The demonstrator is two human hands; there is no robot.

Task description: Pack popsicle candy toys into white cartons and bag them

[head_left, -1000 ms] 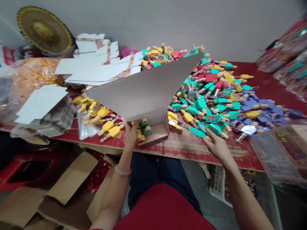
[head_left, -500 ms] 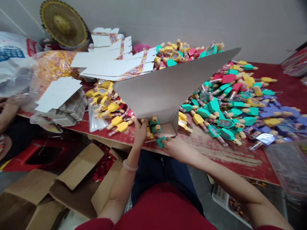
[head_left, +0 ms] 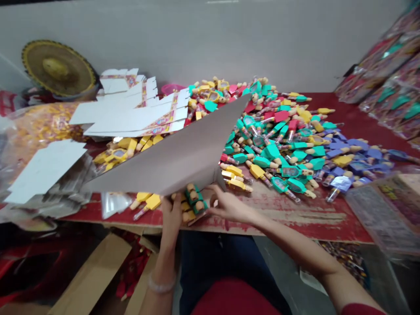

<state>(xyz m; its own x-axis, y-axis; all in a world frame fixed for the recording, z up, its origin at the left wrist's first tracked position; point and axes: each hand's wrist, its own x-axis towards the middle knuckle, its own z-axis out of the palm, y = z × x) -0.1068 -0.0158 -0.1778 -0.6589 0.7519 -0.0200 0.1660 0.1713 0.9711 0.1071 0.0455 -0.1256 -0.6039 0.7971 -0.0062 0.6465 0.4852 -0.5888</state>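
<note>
An open cardboard box (head_left: pixel 170 168) with a tall grey-brown flap stands tilted at the table's front edge. Inside it, yellow toys (head_left: pixel 188 214) with tan heads sit beside green toys (head_left: pixel 197 200) in a row. My left hand (head_left: pixel 171 212) grips the box's left side, thumb and fingers closed at its edge. At the right side of the box, my right hand (head_left: pixel 226 204) has its fingers curled round a small toy, of which a tan end shows between them. The rest of that toy is hidden.
Loose green, red and yellow toys (head_left: pixel 272 153) lie heaped to the right, with purple ones (head_left: pixel 361 153) beyond. Flat white box blanks (head_left: pixel 131 118) are stacked at the left. A clear plastic container (head_left: pixel 383 214) stands at the right edge; an open carton (head_left: pixel 95 271) is below.
The box has turned and tilted, its flap swinging left and lower. My right hand has brought the green toy from the front edge to the box's right side. The view has shifted.
</note>
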